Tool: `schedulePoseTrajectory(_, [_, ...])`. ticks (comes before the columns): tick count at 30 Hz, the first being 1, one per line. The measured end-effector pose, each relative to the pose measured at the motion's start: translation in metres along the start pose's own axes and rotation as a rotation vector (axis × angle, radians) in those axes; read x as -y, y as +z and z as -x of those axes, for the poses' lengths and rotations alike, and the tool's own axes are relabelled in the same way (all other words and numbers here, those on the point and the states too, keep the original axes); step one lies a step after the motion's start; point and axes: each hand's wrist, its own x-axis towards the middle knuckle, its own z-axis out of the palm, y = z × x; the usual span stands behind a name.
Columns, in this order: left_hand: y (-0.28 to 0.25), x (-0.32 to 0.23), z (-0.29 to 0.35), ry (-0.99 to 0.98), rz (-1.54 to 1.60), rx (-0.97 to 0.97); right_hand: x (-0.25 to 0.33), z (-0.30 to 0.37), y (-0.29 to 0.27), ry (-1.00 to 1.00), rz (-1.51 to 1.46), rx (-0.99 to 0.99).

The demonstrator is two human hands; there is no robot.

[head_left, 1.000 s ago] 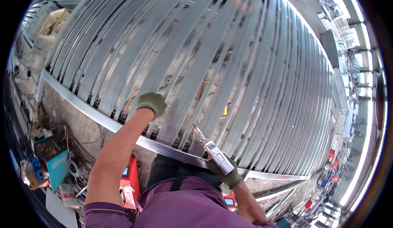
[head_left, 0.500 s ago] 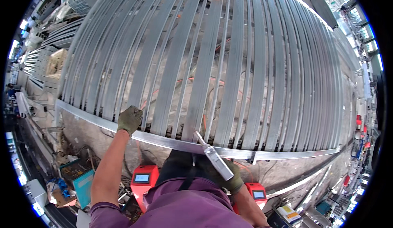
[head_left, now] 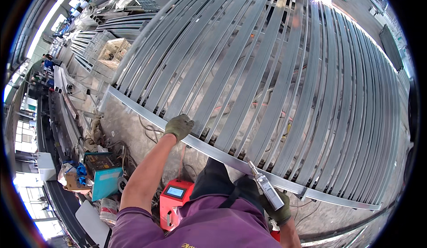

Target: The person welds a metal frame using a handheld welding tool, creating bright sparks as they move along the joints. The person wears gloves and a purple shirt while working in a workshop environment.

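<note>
A large frame of long grey metal slats (head_left: pixel 275 97) lies in front of me, bordered on my side by a bright metal rail (head_left: pixel 226 157). My left hand (head_left: pixel 179 127), in an olive work glove, rests on this rail at the slat ends, fingers curled over the metal. Near my right hip, my gloved right hand (head_left: pixel 276 207) grips a silver handheld welding gun (head_left: pixel 268 190). Its narrow nozzle points up and left, its tip at the rail by a slat end. Part of the right hand's grip is hidden behind the gun's body.
A red machine with a small screen (head_left: pixel 172 203) stands on the floor by my left side. Left of it are a teal box-shaped machine (head_left: pixel 106 181) and loose cables. A wooden crate (head_left: pixel 113 52) and stacked metal profiles (head_left: pixel 122 23) lie at the far left.
My view has turned left, so the frame and both hands appear farther right. More of the workshop's left side shows. Both hands keep much the same places along the rail.
</note>
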Motion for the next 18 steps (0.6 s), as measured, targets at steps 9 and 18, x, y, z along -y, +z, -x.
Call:
schedulePoseTrajectory(9, [-0.036,-0.024,-0.075,0.158,-0.161,0.367,0.093,-0.132,0.049,-0.018,0.102,0.198])
schedulePoseTrajectory(18, [0.0,-0.006,-0.137,0.241,-0.287,0.535,0.168,-0.247,0.071,-0.003,0.132,0.512])
